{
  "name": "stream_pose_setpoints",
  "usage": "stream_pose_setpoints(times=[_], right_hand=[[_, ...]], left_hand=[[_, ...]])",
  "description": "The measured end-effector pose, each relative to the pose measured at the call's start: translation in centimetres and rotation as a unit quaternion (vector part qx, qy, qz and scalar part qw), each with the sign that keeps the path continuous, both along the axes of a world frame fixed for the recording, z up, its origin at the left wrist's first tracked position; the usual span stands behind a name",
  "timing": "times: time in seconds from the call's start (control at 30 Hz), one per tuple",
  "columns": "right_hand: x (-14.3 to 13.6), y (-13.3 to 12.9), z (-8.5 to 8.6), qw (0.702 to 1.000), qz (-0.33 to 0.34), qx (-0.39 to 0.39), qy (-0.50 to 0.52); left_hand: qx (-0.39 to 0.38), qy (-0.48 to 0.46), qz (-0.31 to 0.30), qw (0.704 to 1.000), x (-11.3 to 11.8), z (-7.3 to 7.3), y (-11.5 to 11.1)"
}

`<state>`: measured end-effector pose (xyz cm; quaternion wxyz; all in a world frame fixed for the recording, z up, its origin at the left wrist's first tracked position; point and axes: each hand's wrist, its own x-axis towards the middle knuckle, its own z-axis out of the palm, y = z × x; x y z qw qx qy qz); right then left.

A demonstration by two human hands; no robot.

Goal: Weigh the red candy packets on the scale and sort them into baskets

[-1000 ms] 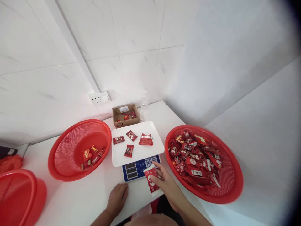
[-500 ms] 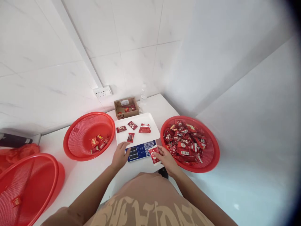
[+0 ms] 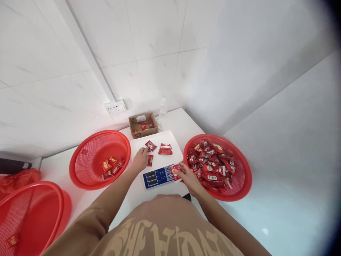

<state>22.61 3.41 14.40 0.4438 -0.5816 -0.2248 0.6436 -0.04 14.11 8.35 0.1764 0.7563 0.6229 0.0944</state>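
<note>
A white scale tray (image 3: 160, 137) lies in front of me, with its blue keypad panel (image 3: 156, 177) on the near side. On the tray are a dark red snack packet (image 3: 151, 145), a small red packet (image 3: 150, 160) and a larger red packet with a pale strip (image 3: 165, 149). My left hand (image 3: 140, 159) is over the tray's left part, fingers closed on a small dark red packet that they mostly cover. Between the thumb and fingers of my right hand (image 3: 188, 176) is a red and white printed packet (image 3: 176, 172), held over the panel's right end.
A red basket (image 3: 246, 167) heaped with red packets stands at right. Another red basket (image 3: 87, 156), holding several packets, stands left of the scale. A third basket (image 3: 57, 209) is at lower left. Behind the tray are a small cardboard box (image 3: 145, 133) and a clear bottle (image 3: 162, 106).
My left hand has moved forward from the tray's near edge onto its left part, covering the packet that lay there. My right hand still holds the printed packet in nearly the same place.
</note>
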Motion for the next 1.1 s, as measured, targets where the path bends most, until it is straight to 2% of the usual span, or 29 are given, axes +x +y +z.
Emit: stream_pose_setpoints(times=[0.13, 0.3, 0.43, 0.57, 0.7, 0.9, 1.1], right_hand=[[-1.5, 1.4, -1.6, 1.000, 0.013, -0.003, 0.005], [-3.2, 3.0, -3.6, 0.998, 0.047, 0.015, -0.039], [-4.3, 3.4, -4.1, 0.995, 0.050, 0.029, -0.082], [-5.3, 3.2, -4.0, 0.994, 0.041, 0.002, -0.104], [-6.3, 3.6, -4.0, 0.995, 0.006, -0.021, -0.098], [-8.3, 4.3, -4.7, 0.995, -0.055, 0.005, -0.087], [-10.9, 2.2, -4.2, 0.984, -0.166, -0.032, -0.052]], left_hand=[[-0.012, -0.033, -0.019, 0.999, 0.6, -0.2, -1.3], [-0.013, -0.071, -0.038, 0.997, -0.2, 0.6, -4.6], [-0.010, -0.125, -0.027, 0.992, -1.5, 1.2, -7.9], [-0.005, -0.184, 0.005, 0.983, -3.3, 1.6, -11.2], [-0.022, -0.219, 0.019, 0.975, -5.4, 1.4, -13.5], [-0.058, -0.262, 0.027, 0.963, -8.4, 0.7, -15.2], [-0.140, -0.262, -0.021, 0.955, -12.6, 1.8, -17.0]])
